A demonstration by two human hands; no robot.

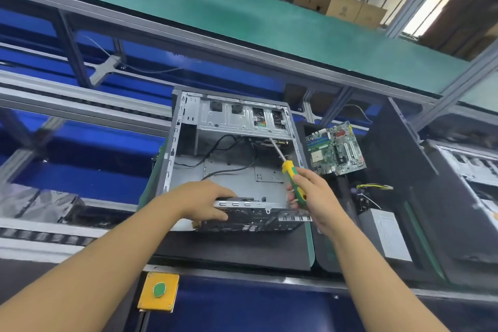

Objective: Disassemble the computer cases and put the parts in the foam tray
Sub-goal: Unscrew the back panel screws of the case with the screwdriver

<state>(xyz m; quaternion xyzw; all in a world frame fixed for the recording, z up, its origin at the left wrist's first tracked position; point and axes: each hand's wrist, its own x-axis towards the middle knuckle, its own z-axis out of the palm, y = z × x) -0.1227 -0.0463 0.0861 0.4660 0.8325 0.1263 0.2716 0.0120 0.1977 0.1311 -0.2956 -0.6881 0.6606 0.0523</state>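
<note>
left hand (204, 201) grips the open computer case's (229, 178) near rim; right hand (315, 197) clasps a screwdriver (293, 178), tip under the drive cage (242, 121) at the case's far end. the motherboard (335, 148) lies just right of the case. looks like unscrewing, so next the tip needs seating square on a screw.

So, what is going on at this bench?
A person is stripping an open grey metal computer case. The left-hand grip holds its near edge, while the right-hand grip holds a yellow and green screwdriver, tip aimed at the drive cage. A green motherboard lies right of the case.
</note>
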